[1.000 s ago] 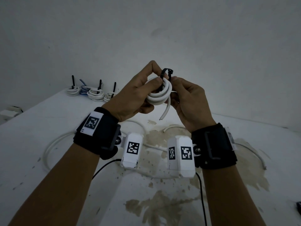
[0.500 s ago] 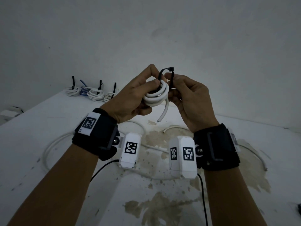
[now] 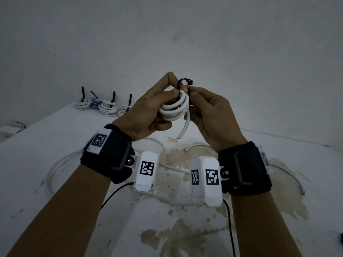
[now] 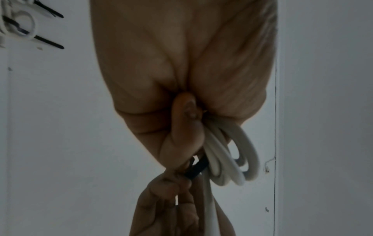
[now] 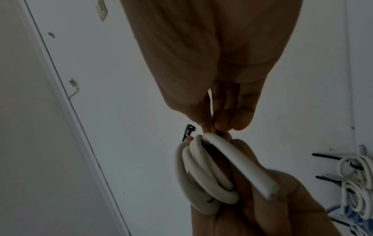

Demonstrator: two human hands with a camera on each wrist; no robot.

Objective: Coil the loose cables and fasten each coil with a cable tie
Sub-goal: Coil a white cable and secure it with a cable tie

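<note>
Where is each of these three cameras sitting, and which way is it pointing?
Head: on the person's head, looking forward and down; both forearms, left hand and right hand show, with the white cable coil held above the table.
Left wrist: on the left wrist, looking along the hand to its fingers gripping the coil.
Right wrist: on the right wrist, looking along the hand to its fingertips pinching the black cable tie.
Shared: all three show the coil and both hands; the finished coils appear in all too.

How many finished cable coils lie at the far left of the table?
4: three white coils and one blue coil, side by side in a row near the wall. Others may be hidden.
</note>
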